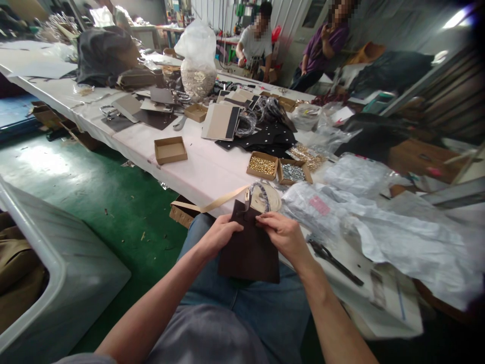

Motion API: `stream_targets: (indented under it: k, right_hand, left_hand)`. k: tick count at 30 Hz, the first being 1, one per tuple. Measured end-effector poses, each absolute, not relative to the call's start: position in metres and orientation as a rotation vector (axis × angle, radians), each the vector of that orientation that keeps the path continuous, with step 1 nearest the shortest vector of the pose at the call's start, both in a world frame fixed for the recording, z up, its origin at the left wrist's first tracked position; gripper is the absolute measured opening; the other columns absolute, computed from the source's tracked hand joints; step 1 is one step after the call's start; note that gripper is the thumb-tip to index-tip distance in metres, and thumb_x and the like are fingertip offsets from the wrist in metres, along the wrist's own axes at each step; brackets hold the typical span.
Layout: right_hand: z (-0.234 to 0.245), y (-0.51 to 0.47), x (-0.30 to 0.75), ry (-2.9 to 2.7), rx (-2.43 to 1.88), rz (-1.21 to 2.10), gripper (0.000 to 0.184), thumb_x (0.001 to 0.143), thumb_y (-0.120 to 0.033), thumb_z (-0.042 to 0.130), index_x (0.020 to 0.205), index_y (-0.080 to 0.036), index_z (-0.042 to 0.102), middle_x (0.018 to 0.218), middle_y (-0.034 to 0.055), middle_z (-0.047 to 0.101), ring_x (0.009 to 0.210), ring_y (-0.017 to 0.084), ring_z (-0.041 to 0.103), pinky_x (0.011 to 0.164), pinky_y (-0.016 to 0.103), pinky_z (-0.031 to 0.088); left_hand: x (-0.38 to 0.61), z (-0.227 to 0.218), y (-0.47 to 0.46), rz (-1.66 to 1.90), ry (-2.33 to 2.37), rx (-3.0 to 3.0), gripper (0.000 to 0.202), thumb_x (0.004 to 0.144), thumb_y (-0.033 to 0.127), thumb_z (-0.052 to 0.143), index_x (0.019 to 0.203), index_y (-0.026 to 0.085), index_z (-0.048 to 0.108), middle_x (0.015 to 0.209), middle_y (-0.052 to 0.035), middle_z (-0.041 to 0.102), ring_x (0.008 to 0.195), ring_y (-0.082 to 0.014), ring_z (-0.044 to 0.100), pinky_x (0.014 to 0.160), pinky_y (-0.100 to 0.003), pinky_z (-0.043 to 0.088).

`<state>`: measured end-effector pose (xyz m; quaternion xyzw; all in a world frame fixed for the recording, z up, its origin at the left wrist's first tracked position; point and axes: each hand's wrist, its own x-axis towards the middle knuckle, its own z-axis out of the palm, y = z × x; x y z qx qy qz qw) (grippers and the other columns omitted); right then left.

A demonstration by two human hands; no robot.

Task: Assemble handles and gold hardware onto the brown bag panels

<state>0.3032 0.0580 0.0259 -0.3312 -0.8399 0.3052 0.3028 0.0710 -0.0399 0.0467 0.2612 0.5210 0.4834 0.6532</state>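
Note:
Above my lap is a dark brown flat panel [248,258], which looks like leather or a similar sheet. A curved handle [261,189] in clear wrap, with a metal fitting, rises at its top edge. My left hand [223,232] is closed on the panel's upper left side, thumb on the face. At the upper right, the fingertips of my right hand [282,230] pinch together by the handle's lower end; whether a small part sits between them is hidden. Behind the handle lies a roll of cream tape [275,199], its loose end trailing left.
On the white table [204,169] stand a box of gold-coloured hardware [262,165], a box of silver hardware [292,172] and a cardboard tray [171,150]. A black tool [335,260] and plastic bags [348,217] lie right. A grey bin [71,268] is left. Two people are across the table.

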Motion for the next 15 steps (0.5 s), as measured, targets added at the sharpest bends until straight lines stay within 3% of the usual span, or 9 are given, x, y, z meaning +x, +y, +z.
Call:
stream_targets:
  k: [6, 15]
  right_hand:
    - [0.025, 0.056, 0.296, -2.253, -0.867, 0.710, 0.022, 0.105, -0.019, 0.069, 0.109, -0.027, 0.090, 0.116, 0.0065, 0.088, 0.104, 0.027, 0.085, 0.095, 0.041, 0.070]
    - [0.026, 0.054, 0.295, -2.361, -0.789, 0.560, 0.021, 0.105, -0.014, 0.068, 0.107, -0.026, 0.086, 0.120, 0.0076, 0.087, 0.110, 0.028, 0.085, 0.099, 0.041, 0.069]
  left_hand:
    - [0.068, 0.043, -0.039, 1.067, 1.207, 0.601, 0.015, 0.077, 0.025, 0.078, 0.089, 0.016, 0.081, 0.081, -0.0042, 0.079, 0.072, -0.0199, 0.068, 0.066, -0.027, 0.050]
    - [0.066, 0.031, -0.039, 1.113, 1.175, 0.480, 0.016, 0.076, 0.026, 0.081, 0.089, 0.017, 0.084, 0.083, -0.0058, 0.082, 0.071, -0.0214, 0.071, 0.066, -0.029, 0.052]
